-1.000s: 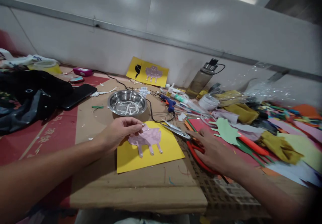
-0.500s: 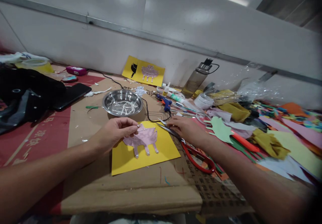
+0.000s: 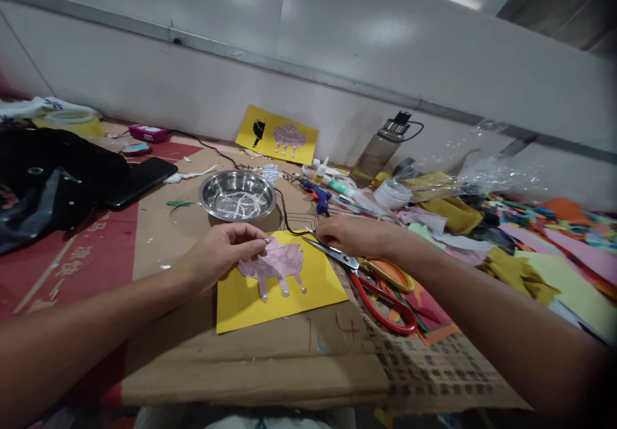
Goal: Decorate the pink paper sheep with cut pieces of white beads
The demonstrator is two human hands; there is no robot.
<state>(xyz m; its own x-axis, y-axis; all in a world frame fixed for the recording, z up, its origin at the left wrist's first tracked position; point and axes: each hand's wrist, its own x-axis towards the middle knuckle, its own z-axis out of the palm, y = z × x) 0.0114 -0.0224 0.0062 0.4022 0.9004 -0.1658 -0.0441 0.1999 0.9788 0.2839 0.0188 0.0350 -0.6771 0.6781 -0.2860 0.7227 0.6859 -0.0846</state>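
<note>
On the brown cardboard worktop (image 3: 193, 365), the left hand (image 3: 226, 252) is pinching a tiny white bead (image 3: 267, 241); the right hand (image 3: 351, 235) is resting curled near red-handled metal scissors (image 3: 353, 263), its hold hidden.

This looks like a small handicraft workplace, but I cannot tell if it is a workshop or a home. The counter covered with brown cardboard (image 3: 193, 358) carries large scissors with red handles (image 3: 386, 305), a blue and orange glue gun (image 3: 318, 196) and many coloured paper pieces (image 3: 573, 249). A plain, pale panelled wall (image 3: 222, 82) stands behind.
</note>
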